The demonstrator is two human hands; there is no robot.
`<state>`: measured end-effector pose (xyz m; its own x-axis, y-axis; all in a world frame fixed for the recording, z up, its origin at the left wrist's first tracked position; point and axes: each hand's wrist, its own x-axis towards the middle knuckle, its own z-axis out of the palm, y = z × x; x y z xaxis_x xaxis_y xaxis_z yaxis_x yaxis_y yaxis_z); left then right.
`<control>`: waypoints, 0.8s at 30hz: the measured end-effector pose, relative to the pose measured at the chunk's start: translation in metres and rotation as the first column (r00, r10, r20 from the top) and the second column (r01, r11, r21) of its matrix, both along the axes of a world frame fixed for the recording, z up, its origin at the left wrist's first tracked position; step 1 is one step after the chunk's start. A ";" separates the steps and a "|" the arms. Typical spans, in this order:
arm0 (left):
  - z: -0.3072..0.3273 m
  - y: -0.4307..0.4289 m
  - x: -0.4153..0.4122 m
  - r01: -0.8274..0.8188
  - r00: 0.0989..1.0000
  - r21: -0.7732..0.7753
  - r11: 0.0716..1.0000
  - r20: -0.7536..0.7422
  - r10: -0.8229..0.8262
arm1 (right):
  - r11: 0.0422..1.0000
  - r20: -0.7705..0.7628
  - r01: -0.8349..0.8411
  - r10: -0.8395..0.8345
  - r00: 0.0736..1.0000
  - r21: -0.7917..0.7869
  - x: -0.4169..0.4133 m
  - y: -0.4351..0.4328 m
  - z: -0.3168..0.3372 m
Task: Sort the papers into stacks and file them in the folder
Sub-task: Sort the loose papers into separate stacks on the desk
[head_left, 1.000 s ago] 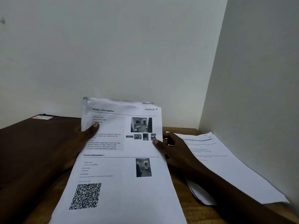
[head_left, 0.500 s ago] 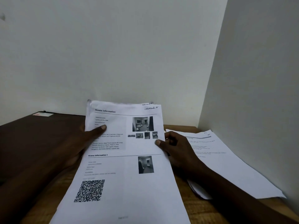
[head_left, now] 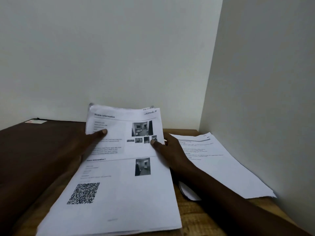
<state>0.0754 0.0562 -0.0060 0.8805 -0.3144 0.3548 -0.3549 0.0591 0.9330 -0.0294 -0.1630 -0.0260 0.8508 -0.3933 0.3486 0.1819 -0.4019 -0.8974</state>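
Papers (head_left: 122, 193) barely shifted, held between both hands (head_left: 76, 154) (head_left: 170, 154)

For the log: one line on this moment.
left hand, right hand: hold paper stack | loose sheets: on desk, right

The held stack (head_left: 127, 193) of white printed sheets is pinched at its side edges by the left hand (head_left: 81, 147) and the right hand (head_left: 170, 150), far end tilted up. Its top page shows a "Scene Information" heading, small photos, a QR code and a handwritten corner note. A second stack (head_left: 221, 164) lies flat and slightly askew on the table (head_left: 196, 218) to the right, near the wall, while the dark brown folder (head_left: 42, 142) lies closed on the left.
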 end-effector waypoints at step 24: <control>-0.006 -0.014 -0.033 -0.121 0.993 -0.270 0.955 -0.044 0.113 | 0.978 0.110 -0.045 0.023 0.994 0.203 -0.013 -0.022 0.009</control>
